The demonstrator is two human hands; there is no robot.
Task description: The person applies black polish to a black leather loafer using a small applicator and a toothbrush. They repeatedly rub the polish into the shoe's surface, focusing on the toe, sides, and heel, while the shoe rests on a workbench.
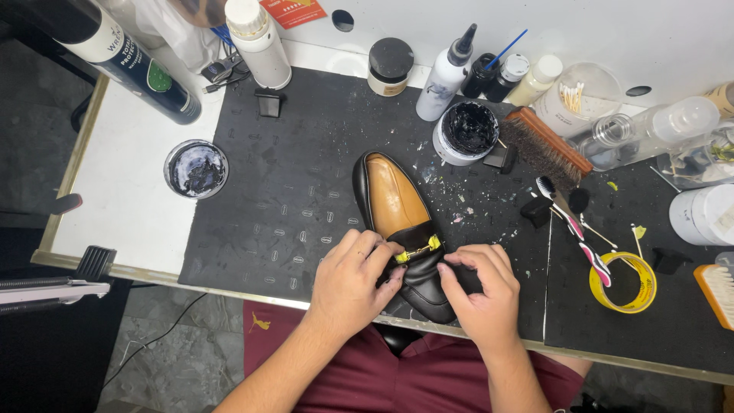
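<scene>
A black loafer [397, 229] with a tan lining and a metal bit across its front lies on a black mat [290, 191], toe toward me. A strip of yellow tape covers part of the metal bit [419, 251]. My left hand [353, 281] rests on the shoe's left side, fingertips at the taped bit. My right hand [478, 294] presses on the shoe's right side, fingers curled at the vamp next to the bit.
An open jar of black polish [466, 131], a wooden brush [547, 147], squeeze bottles [446, 74], a toothbrush [572, 222], a yellow tape roll [623, 281] and a polish lid [196, 168] surround the shoe. A spray can [126, 61] lies at the far left.
</scene>
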